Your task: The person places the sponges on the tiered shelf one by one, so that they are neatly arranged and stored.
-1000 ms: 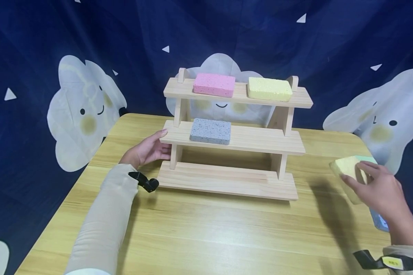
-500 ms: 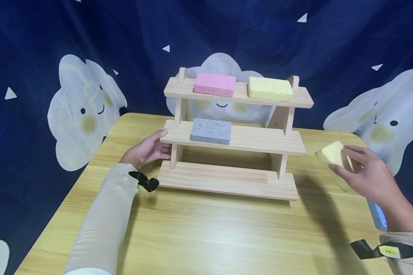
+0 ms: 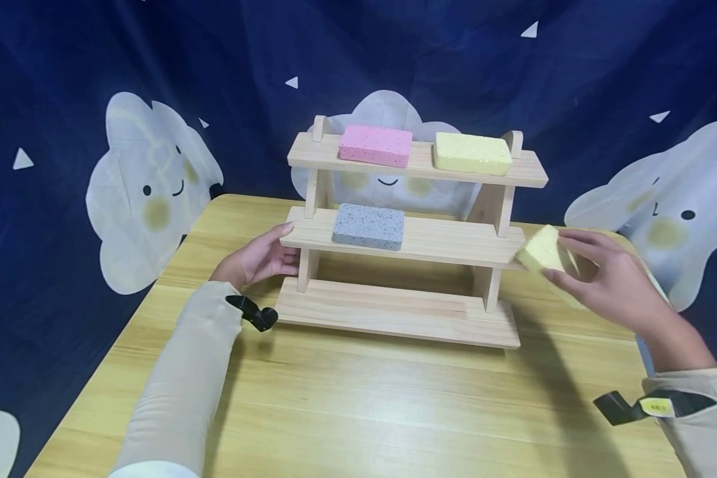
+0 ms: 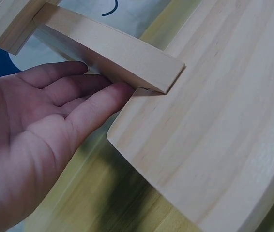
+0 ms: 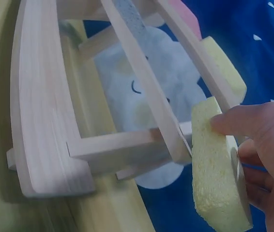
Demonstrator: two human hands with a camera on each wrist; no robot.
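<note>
A three-tier wooden display rack (image 3: pixel 454 239) stands on the table. My left hand (image 3: pixel 263 260) rests against its left end, thumb at the middle shelf's edge; in the left wrist view its loosely extended fingers (image 4: pixel 98 104) touch the upright below. My right hand (image 3: pixel 609 275) pinches a yellow sponge (image 3: pixel 548 252) between thumb and fingers, raised and tilted by the middle shelf's right end. The right wrist view shows that sponge (image 5: pixel 217 169) overlapping the shelf end. On the top shelf lie a pink sponge (image 3: pixel 375 146) and another yellow sponge (image 3: pixel 472 154); a speckled grey-blue sponge (image 3: pixel 368 227) occupies the middle shelf's left half.
Behind the wooden table (image 3: pixel 364 405) hangs a dark blue curtain (image 3: pixel 227 53) printed with smiling clouds. At the table's right edge a blue thing (image 3: pixel 644 352) shows in part, mostly covered by the right forearm. The bottom shelf (image 3: pixel 388 312) extends forward of the upper ones.
My right hand has carried the yellow sponge leftward and slightly up, from the table's right edge to the rack's right end. The left hand has stayed at the rack.
</note>
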